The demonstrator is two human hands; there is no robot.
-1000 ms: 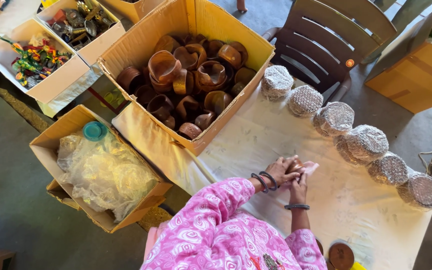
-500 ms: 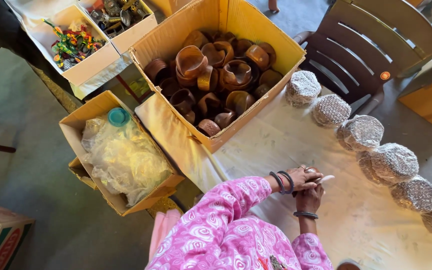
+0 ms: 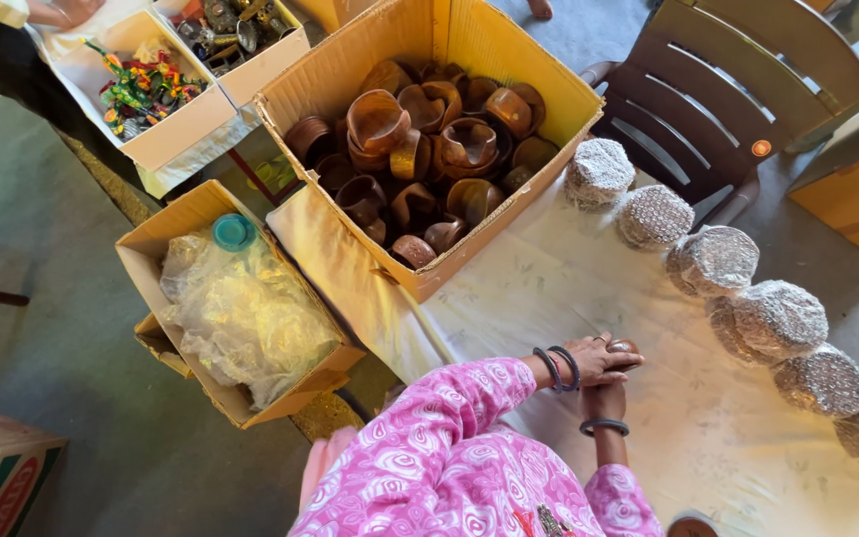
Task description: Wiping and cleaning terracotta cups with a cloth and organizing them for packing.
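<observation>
The fingers of the left hand [image 3: 601, 360] are lying curled and pressed together over a small brown round thing [image 3: 626, 347], which is peeking out at the fingertips and resting on the white cloth [image 3: 559, 288] covering the table, right in front of the person. The right hand [image 3: 603, 398] is sitting just beneath and behind the left one, mostly covered by it (I cannot tell how its fingers are lying, or whether they are gripping the brown piece too). Two dark bangles are showing on the left wrist and one on the right, and both arms are coming out of pink patterned sleeves [image 3: 449, 447]. Beyond the hands, toward the far edge of the cloth, a curved row of silvery, glittery round stacks [image 3: 713, 261] is running from the big box off to the right edge of the view. That big cardboard box [image 3: 429, 129] is standing on the left end of the table, filled with brown clay cups lying at all angles. Lower and to the left, a smaller carton [image 3: 236, 308] is holding crumpled clear plastic and a teal lid. Farther off, a white box of coloured trinkets [image 3: 146, 89] is sitting near another person's arm. A dark slatted chair [image 3: 738, 89] is standing behind the table.
</observation>
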